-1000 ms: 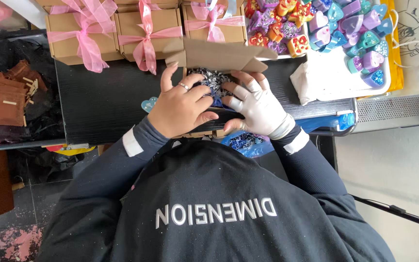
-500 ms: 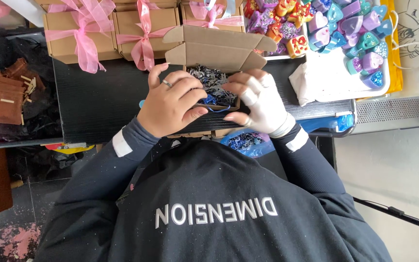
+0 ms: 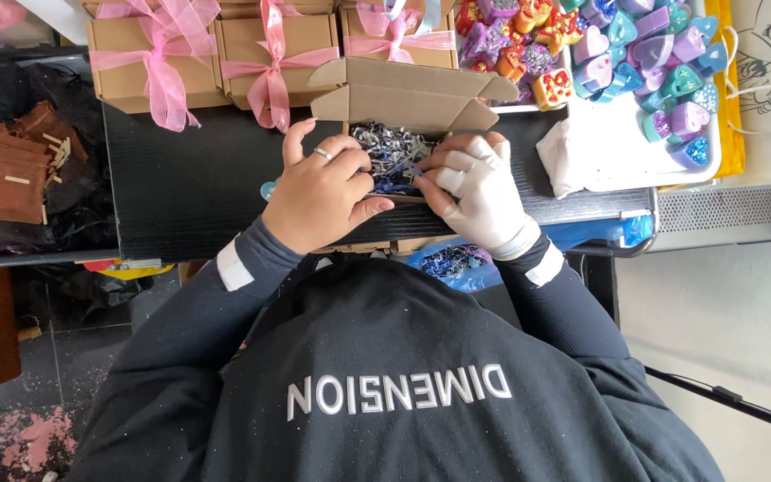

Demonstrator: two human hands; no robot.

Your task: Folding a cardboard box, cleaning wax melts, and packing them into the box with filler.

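An open brown cardboard box [image 3: 412,94] stands on the black table [image 3: 189,187], its lid flaps raised at the far side. Inside lies dark blue and silver shredded filling [image 3: 393,152]. My left hand [image 3: 319,192], bare with a ring on one finger, rests on the box's left side, fingers pressed onto the filling. On the right side my right hand [image 3: 479,192], in a white glove, has its fingertips down in the same filling. Neither hand is closed around anything I can make out.
Several closed brown boxes tied with pink ribbon [image 3: 265,54] line the far edge. A white tray [image 3: 617,147] with several coloured heart-shaped pieces [image 3: 644,49] sits at the right. Brown organza pouches [image 3: 6,174] lie at the left. A blue bag of shreds [image 3: 452,263] hangs below the table edge.
Both hands shifted slightly toward me on the box, exposing more filling. The lid flaps have risen and stand more open than a second ago.
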